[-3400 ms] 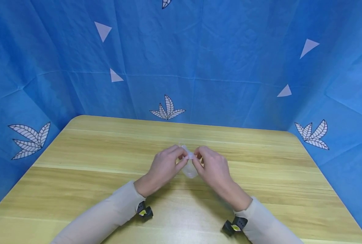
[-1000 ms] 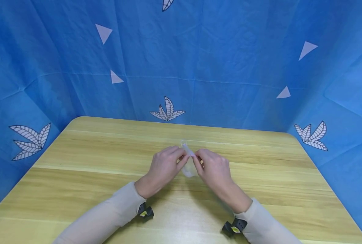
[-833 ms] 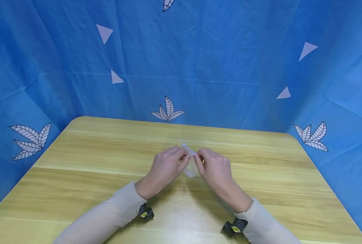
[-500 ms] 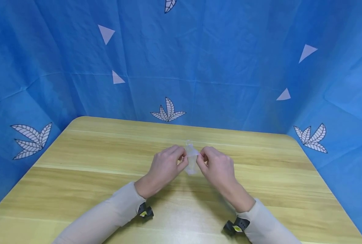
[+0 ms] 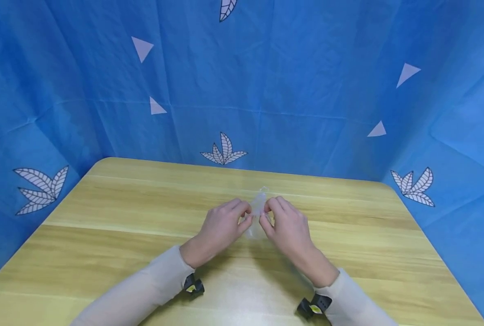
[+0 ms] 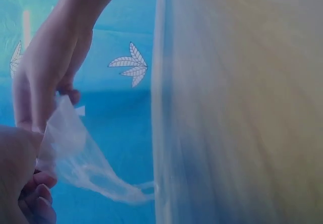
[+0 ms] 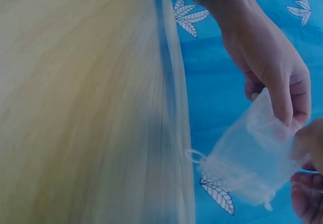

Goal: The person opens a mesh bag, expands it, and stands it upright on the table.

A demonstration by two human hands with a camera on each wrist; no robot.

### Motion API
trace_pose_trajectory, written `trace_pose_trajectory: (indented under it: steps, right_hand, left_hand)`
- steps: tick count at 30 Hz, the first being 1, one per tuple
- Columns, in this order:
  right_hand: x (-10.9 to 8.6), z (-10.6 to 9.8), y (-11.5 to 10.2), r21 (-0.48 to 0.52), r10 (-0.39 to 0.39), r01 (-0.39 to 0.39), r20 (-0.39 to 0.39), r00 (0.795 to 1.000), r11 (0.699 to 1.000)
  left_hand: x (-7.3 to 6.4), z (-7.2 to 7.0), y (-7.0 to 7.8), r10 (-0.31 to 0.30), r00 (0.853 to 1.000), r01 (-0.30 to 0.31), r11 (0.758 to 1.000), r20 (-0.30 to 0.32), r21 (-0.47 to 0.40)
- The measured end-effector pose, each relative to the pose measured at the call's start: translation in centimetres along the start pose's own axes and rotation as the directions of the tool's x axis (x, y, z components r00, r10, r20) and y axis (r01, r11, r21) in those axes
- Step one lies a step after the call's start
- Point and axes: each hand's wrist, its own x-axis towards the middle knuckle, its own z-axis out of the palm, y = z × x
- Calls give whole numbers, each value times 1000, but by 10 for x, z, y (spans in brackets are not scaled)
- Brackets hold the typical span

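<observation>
A small sheer white drawstring pouch (image 5: 258, 204) hangs between both hands above the middle of the table. My left hand (image 5: 222, 225) pinches one side of it between thumb and fingers. On the opposite side my right hand (image 5: 289, 227) pinches it the same way, close to the left fingertips. The right wrist view shows the thin gauzy pouch (image 7: 247, 146) with a cord loop at its gathered end. In the left wrist view the pouch (image 6: 75, 148) droops from the fingertips toward the table. I cannot see anything inside it.
The pale wooden table (image 5: 144, 194) lies under both arms. A blue curtain (image 5: 307, 90) with leaf and triangle prints stands behind it and at both sides. Each wrist wears a small black camera on a strap.
The far end of the pouch has swung from the left toward the right. Both hands keep their pinch on it, with only small shifts of the fingers.
</observation>
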Motion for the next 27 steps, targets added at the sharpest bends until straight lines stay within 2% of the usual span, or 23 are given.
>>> trace_pose_trajectory:
  steps: [4, 7, 11, 14, 20, 23, 27]
  right_hand:
    - [0, -1, 1, -28, -62, 62, 6, 998, 998]
    - [-1, -1, 2, -23, -89, 89, -32, 995, 996]
    - [-1, -1, 5, -29, -84, 82, -73, 994, 996]
    - [-1, -1, 6, -48, -76, 73, -65, 995, 996]
    - [-1, 1, 6, -71, -142, 142, 3, 990, 987]
    - [-1, 2, 6, -62, -147, 145, -23, 989, 987]
    - [0, 0, 6, -52, -112, 109, -51, 992, 993]
  left_hand:
    - [2, -1, 0, 47, 999, -47, 997, 2, 67]
    - [1, 1, 0, 67, 998, -67, 994, 2, 91]
    - [1, 3, -1, 30, 999, -31, 996, 11, 87]
    - [2, 2, -2, 9, 1000, -10, 995, 18, 97]
    - [1, 2, -1, 49, 999, -49, 993, 8, 106]
    - [1, 2, -1, 46, 999, -46, 994, 4, 102]
    - [2, 1, -1, 30, 1000, -30, 996, 0, 90]
